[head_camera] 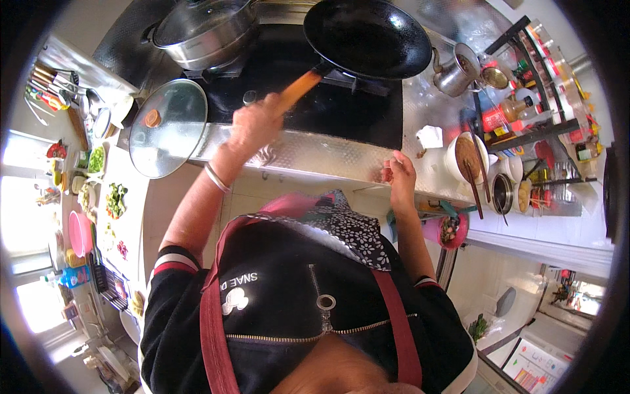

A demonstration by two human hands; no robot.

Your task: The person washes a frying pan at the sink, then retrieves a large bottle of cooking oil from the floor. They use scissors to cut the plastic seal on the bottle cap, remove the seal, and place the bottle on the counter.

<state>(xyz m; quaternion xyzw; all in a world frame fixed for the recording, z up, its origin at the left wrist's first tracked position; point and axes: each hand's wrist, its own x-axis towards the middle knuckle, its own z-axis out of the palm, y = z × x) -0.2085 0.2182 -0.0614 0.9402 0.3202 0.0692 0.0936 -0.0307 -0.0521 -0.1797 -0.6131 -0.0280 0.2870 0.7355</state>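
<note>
My left hand [256, 120] grips the orange-brown wooden handle [298, 91] of a black wok [366, 39], whose bowl is over the right side of the black gas stove [300, 111]. Oil or moisture shines on the wok's inner wall. Above the counter's front edge, to the right, my right hand [401, 172] has curled fingers; no object shows in it. A glass lid [170, 130] with a brown knob lies left of my left hand. To the right of my right hand stands a white bowl [450, 160] of brown paste or sauce with chopsticks in it.
A steel pot [197, 51] stands on the left burner. A metal oil pot [455, 74] is right of the wok, near a rack [534, 135] of bottles and jars. Chopped vegetables [115, 201] lie on the left counter. A pink bin [462, 236] is below the right counter.
</note>
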